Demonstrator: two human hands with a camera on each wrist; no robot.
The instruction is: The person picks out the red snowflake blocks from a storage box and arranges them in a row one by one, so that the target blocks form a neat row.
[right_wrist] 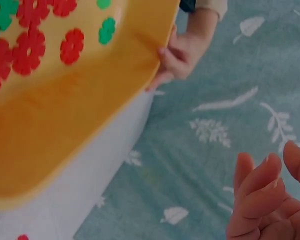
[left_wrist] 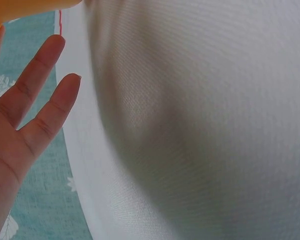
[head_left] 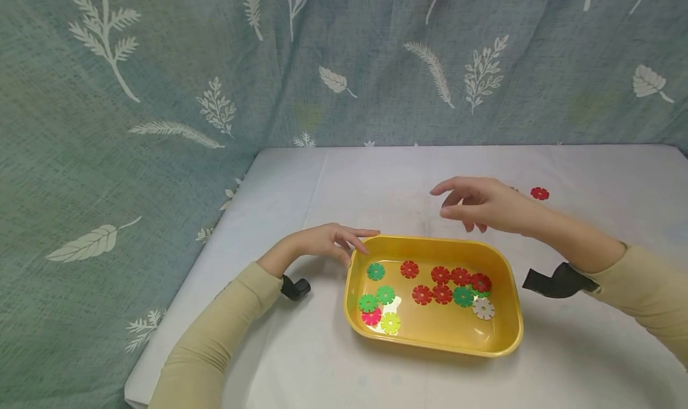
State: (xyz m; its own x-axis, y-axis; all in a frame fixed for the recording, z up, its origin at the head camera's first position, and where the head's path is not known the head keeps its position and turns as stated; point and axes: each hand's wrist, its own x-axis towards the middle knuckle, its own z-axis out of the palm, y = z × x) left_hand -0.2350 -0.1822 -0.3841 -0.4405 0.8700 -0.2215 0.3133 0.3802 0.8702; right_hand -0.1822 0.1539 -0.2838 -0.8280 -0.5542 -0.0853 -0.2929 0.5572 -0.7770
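A yellow plastic tray (head_left: 430, 344) lies on the white cloth and holds several notched, flower-shaped plastic discs. Red discs (head_left: 409, 270) sit towards its middle and right, green discs (head_left: 385, 295) mostly at the left, with a white disc (head_left: 483, 308) at the right. At the tray's back left corner, my left hand (head_left: 322, 240) pinches the rim, one finger reaching inside and the thumb outside. Its other fingers are spread straight in the left wrist view. My right hand (head_left: 475, 203) hovers behind the tray, fingers loosely bent, holding nothing visible.
Beyond my right forearm a red disc (head_left: 540, 193) lies on the white cloth (head_left: 376, 188), with another partly hidden by that arm. Leaf-patterned green fabric (head_left: 344, 62) hangs behind the table and on its left side. Black straps (head_left: 559, 280) hang at both wrists.
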